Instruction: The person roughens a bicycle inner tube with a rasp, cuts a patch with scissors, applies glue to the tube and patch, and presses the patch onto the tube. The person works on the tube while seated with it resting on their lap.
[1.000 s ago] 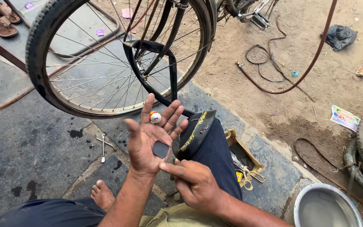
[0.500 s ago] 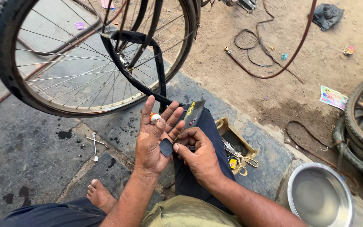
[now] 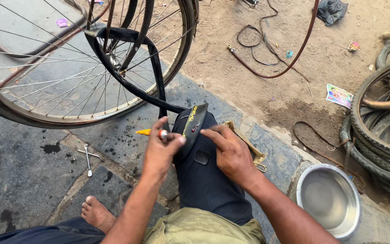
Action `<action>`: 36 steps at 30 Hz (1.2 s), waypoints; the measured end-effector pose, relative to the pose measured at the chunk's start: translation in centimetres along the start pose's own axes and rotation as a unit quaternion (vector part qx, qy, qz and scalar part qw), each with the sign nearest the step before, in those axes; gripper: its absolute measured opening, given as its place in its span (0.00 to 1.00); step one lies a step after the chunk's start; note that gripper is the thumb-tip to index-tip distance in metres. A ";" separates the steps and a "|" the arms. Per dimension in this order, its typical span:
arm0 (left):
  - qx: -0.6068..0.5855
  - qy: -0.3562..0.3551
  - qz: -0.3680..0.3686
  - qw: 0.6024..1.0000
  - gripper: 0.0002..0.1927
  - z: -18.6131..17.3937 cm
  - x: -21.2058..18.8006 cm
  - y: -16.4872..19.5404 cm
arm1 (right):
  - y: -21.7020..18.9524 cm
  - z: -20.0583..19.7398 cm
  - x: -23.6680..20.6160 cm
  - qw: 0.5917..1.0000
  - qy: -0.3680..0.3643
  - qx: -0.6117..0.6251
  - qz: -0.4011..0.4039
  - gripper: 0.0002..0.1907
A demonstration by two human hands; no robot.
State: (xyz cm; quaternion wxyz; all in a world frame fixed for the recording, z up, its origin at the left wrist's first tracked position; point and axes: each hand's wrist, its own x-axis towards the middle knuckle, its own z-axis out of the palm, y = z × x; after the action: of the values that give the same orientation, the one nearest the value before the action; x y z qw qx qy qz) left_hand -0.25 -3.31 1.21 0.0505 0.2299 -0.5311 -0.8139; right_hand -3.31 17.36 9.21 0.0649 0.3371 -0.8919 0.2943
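Inner tube (image 3: 194,121) lies draped over the person's knee, its loop running up through the bicycle wheel (image 3: 68,68). The left hand (image 3: 161,151) has its grip pinched shut on a small glue tube (image 3: 152,133) (yellow nozzle pointing left). The right hand (image 3: 232,153) presses the rubber with fingertips (image 3: 206,132), grip loose and holding nothing. To do this well, I judge, keep the rubber taut and flat on the knee. A steel bowl (image 3: 330,201) sits nearby.
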 end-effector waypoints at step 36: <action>0.020 0.008 -0.003 1.000 0.33 1.1 0.3 -1.7 | 3.7 1.2 5.2 0.978 -0.083 -0.068 -0.179 0.36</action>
State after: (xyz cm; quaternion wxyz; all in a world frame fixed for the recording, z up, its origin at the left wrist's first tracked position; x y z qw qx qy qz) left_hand -0.66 -1.77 -0.06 0.0477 0.2394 -0.5460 -0.8014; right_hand -9.52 15.95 8.10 0.0653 0.5089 -0.8375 0.1878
